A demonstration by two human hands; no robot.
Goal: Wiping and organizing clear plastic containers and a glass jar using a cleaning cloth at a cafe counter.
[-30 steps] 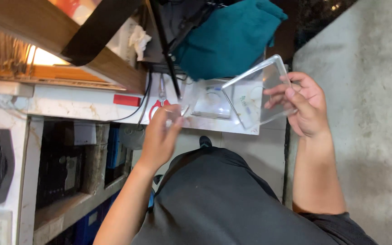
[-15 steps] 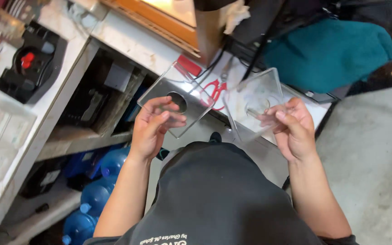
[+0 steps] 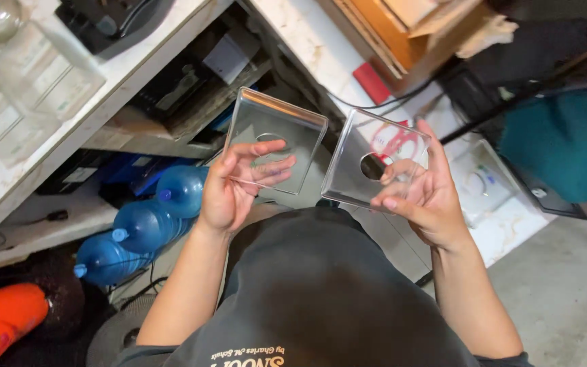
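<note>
Your left hand (image 3: 229, 190) has its fingers (image 3: 266, 163) clasped around the near edge of a clear square plastic plate (image 3: 276, 139), thumb on top, the other fingers showing through from beneath. Your right hand (image 3: 419, 197) grips a second clear plate (image 3: 358, 160) the same way, fingers curled under it and thumb pressed on the upper face beside a round hole in the middle (image 3: 373, 166). The two plates are held in the air side by side above your lap, close together but not touching, each tilted slightly.

Below the plates is your dark shirt (image 3: 327, 285), which hides whatever lies directly under your hands. Beyond the right plate, a pale worktop (image 3: 307, 41) runs away from you, carrying a wooden box (image 3: 388, 27), a small red object (image 3: 373, 83) and a black cable (image 3: 402, 102). A teal cloth (image 3: 565, 143) lies to the right. To the left, another worktop (image 3: 96, 115) holds clear containers (image 3: 28, 81) and a black device (image 3: 103, 20). Under it, a shelf (image 3: 69, 217) and three blue water bottles (image 3: 144, 224) crowd the floor, with an orange object (image 3: 1, 319) at the corner.
</note>
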